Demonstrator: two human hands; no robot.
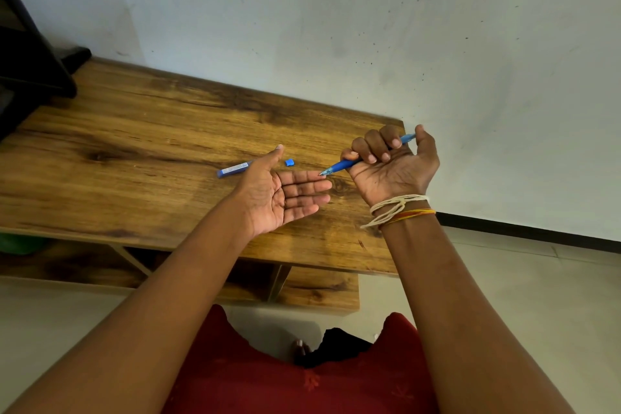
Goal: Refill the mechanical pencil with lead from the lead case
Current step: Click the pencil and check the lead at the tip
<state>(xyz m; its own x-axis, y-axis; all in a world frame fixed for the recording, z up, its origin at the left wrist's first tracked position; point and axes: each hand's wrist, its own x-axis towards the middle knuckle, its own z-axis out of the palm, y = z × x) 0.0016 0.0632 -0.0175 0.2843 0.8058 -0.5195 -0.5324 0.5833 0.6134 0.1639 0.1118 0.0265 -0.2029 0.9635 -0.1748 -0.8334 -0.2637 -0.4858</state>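
My right hand [391, 165] is closed in a fist around a blue mechanical pencil [342, 166], whose tip points down and left. The tip touches the fingertips of my left hand [284, 193], which is held flat, palm up, just above the table, with nothing visible in it. Behind my left thumb a slim blue lead case [233, 169] lies on the wooden table [141, 158]. A small blue cap [289, 162] rests on the table just right of the thumb. My right thumb sticks up over the pencil's rear end.
A black object [33, 67] stands at the table's far left corner. A pale wall runs behind the table, whose right edge ends near my right hand. A lower shelf [319, 292] sits under the tabletop above the tiled floor.
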